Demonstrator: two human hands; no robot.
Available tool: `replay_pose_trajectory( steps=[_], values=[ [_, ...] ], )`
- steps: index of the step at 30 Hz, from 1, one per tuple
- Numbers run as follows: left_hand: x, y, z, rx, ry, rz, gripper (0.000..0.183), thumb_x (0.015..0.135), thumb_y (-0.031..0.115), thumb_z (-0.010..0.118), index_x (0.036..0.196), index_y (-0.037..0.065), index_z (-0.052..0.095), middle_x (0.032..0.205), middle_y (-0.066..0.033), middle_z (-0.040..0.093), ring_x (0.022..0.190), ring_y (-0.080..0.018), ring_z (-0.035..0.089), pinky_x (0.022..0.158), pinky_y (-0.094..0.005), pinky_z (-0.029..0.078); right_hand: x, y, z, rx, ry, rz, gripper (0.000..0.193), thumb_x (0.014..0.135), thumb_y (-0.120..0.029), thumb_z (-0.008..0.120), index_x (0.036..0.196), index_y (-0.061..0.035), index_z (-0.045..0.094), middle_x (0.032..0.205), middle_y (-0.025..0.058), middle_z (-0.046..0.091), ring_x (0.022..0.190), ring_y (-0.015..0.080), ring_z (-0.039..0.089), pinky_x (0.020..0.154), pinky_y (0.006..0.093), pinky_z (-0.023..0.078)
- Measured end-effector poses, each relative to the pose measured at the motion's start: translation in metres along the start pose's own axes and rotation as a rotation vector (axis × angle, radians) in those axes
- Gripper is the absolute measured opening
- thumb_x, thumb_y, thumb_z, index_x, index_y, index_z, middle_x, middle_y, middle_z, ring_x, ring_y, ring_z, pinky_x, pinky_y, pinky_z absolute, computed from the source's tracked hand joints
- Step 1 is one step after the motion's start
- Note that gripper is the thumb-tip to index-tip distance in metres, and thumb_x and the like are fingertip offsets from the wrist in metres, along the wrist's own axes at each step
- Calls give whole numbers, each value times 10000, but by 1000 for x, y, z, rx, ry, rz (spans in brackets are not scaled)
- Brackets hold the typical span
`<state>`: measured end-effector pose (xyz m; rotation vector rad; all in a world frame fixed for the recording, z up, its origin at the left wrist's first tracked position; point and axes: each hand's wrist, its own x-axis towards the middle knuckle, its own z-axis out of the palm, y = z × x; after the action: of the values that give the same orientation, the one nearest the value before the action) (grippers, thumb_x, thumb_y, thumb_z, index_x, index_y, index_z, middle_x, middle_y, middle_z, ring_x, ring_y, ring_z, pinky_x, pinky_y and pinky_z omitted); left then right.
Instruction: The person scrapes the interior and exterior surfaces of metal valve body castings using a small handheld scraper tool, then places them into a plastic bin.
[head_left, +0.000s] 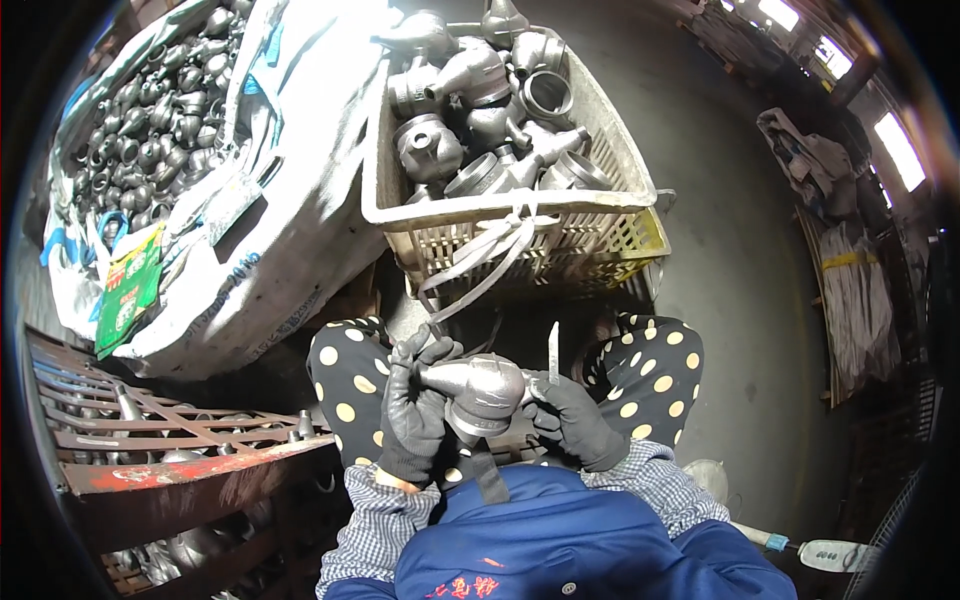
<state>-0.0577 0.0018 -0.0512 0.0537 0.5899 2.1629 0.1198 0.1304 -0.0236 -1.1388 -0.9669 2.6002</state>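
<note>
In a black glove, my left hand (412,415) is closed around the narrow neck of a grey metal casting (485,385), a rounded hollow body with a wide ring-shaped collar at its lower end. The casting is held above my lap, between my knees. My right hand (575,420), also gloved in black, is closed on a thin flat metal tool (554,350) whose blade sticks up past the fingers. Its fingertips are close to the casting's right end; whether they touch it I cannot tell. The tool's exact kind is not clear, and its lower part is hidden.
A pale plastic crate (510,210) heaped with similar castings stands ahead of my knees, a strap tied to its front. A large white sack (300,200) of smaller castings is at the left. Nearer, a rusty metal rack (180,475) holds more parts. Wrapped bundles (855,300) lean at the far right.
</note>
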Motion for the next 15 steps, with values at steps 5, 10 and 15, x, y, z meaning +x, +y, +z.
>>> replay_pose_trajectory(
  steps=[5, 10, 15],
  values=[
    [-14, 15, -4, -148, 100, 43, 499, 1013, 355, 425, 1343, -17, 470, 1281, -215, 562, 1155, -331, 573, 989, -488, 496, 8, 13, -28, 366, -275, 190, 311, 1006, -320, 440, 1023, -56, 604, 680, -15, 527, 450, 59, 393, 389, 197, 315],
    [-41, 23, -9, 198, 62, -37, 464, 1003, 324, 466, 1282, -45, 509, 1150, -197, 626, 1019, -294, 637, 933, -422, 531, 18, 10, -40, 453, -257, 160, 321, 1018, -331, 403, 1009, -60, 575, 714, 8, 537, 434, 88, 353, 367, 242, 295],
    [-56, 18, 45, 655, 72, 85, 249, 931, 25, 584, 1173, -28, 595, 1176, -146, 626, 1013, -184, 625, 945, -312, 504, 3, -7, -12, 197, -105, -97, 263, 1021, -196, 410, 1098, 16, 545, 665, -8, 514, 426, -14, 351, 364, 134, 232]
  ],
)
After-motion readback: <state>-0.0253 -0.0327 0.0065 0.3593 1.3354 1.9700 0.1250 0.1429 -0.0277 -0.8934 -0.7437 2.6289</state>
